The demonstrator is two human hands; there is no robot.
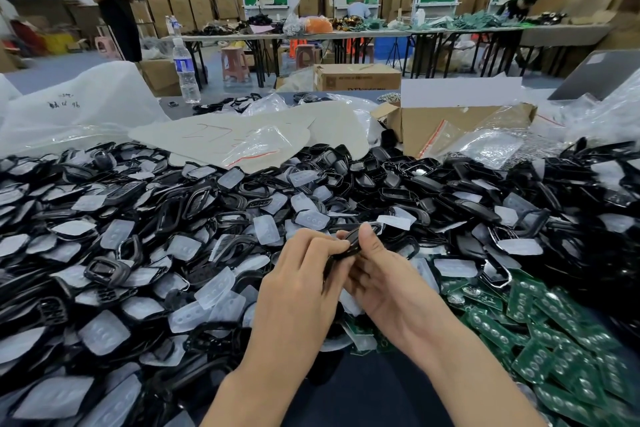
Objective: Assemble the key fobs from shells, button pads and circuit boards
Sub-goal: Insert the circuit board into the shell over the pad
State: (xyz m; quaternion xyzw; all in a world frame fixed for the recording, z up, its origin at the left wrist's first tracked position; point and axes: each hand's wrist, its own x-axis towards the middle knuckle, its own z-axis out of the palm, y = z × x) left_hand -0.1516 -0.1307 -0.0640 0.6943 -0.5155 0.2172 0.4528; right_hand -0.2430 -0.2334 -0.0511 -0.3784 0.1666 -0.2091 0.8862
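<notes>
Both my hands meet at the centre of the view around one black key fob shell. My left hand curls its fingers over the shell's left end. My right hand holds the other end, thumb pressed on top. The shell's inside is hidden by my fingers. A wide heap of black shells mixed with translucent button pads covers the table in front of me. Green circuit boards lie piled at the lower right.
Behind the heap lie grey sheets, clear zip bags and an open cardboard box. A water bottle stands at the table's far edge. A standing person and seated workers are at far tables.
</notes>
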